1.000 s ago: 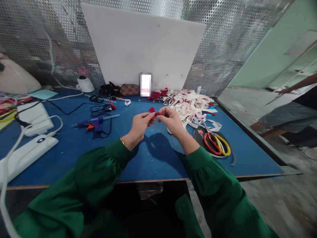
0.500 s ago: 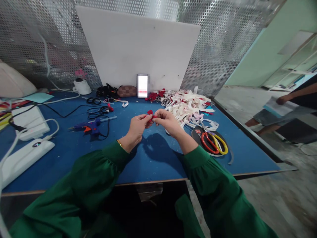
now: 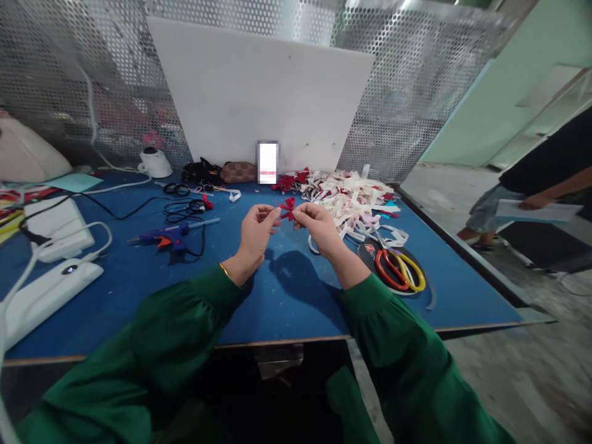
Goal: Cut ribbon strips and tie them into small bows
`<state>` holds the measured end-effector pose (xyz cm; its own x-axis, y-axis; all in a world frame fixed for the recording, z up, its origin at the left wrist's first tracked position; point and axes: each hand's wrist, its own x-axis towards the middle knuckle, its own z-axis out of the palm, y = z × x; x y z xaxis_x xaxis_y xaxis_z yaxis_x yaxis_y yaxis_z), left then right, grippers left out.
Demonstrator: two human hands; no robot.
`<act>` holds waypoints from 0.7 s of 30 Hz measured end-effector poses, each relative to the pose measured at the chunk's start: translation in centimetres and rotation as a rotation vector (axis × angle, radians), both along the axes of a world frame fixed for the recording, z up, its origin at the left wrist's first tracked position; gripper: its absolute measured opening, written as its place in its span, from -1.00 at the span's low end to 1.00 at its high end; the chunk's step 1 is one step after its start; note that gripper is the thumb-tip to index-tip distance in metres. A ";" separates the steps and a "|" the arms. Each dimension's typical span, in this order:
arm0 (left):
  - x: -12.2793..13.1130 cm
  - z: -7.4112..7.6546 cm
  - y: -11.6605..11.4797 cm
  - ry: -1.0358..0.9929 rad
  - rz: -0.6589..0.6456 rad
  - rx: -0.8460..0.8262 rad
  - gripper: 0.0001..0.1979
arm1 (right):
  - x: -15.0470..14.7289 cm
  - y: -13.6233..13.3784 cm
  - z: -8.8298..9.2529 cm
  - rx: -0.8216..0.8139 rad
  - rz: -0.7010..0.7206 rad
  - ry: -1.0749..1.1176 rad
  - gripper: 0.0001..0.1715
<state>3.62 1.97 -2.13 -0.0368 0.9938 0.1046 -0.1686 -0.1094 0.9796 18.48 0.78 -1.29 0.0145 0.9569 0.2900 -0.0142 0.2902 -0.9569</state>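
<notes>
A small red ribbon bow (image 3: 288, 208) is held up above the blue table, its loops and tails spread out. My right hand (image 3: 319, 227) pinches the bow's right side between thumb and fingers. On the other side, my left hand (image 3: 259, 229) is closed, with thumb and forefinger pressed together at the bow's left edge. Behind my right hand lies a heap of white and cream ribbon pieces (image 3: 351, 194), with red ribbon pieces (image 3: 291, 180) at its left end.
Scissors with red and yellow handles (image 3: 401, 271) rest on a black disc at right. A blue glue gun (image 3: 171, 237) lies left, near a white power bank (image 3: 50, 302). A phone (image 3: 267, 163) leans on a white board (image 3: 263, 92). A person (image 3: 541, 166) stands beyond the table.
My hands have drawn slightly apart, and the red bow now shows spread between them rather than bunched in the fingers. The person at right has shifted and shows more in view.
</notes>
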 end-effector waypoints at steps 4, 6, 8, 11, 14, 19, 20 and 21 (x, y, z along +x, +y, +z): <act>0.3 -0.2 -0.3 0.094 -0.050 0.132 -0.74 | -0.1 0.0 -0.1 0.006 -0.037 0.013 -0.69; 0.4 -0.3 -0.4 0.080 -0.075 0.114 -0.74 | -0.3 0.0 -0.1 -0.009 -0.019 0.028 -0.69; 0.4 -0.4 -0.3 0.052 -0.076 0.090 -0.75 | -0.4 -0.1 -0.2 -0.021 0.003 0.036 -0.70; 0.4 -0.4 -0.2 0.024 -0.071 0.054 -0.79 | -0.5 -0.1 -0.2 -0.020 0.016 0.038 -0.74; 0.3 -0.3 -0.2 0.011 -0.069 0.032 -0.83 | -0.4 -0.1 -0.2 -0.019 0.004 0.025 -0.78; 0.4 -0.3 -0.3 0.000 -0.061 0.033 -0.86 | -0.3 0.0 -0.2 -0.030 -0.010 -0.005 -0.81; 0.4 -0.3 -0.3 -0.005 -0.059 0.031 -0.86 | -0.3 0.0 -0.2 -0.036 -0.006 0.001 -0.81; 0.4 -0.3 -0.3 -0.010 -0.058 0.029 -0.85 | -0.3 0.0 -0.2 -0.040 -0.004 0.007 -0.81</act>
<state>4.03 1.66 -2.38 0.0199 0.9909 0.1330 -0.1856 -0.1271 0.9744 18.19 0.73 -1.52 0.0200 0.9677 0.2512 -0.0202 0.2516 -0.9676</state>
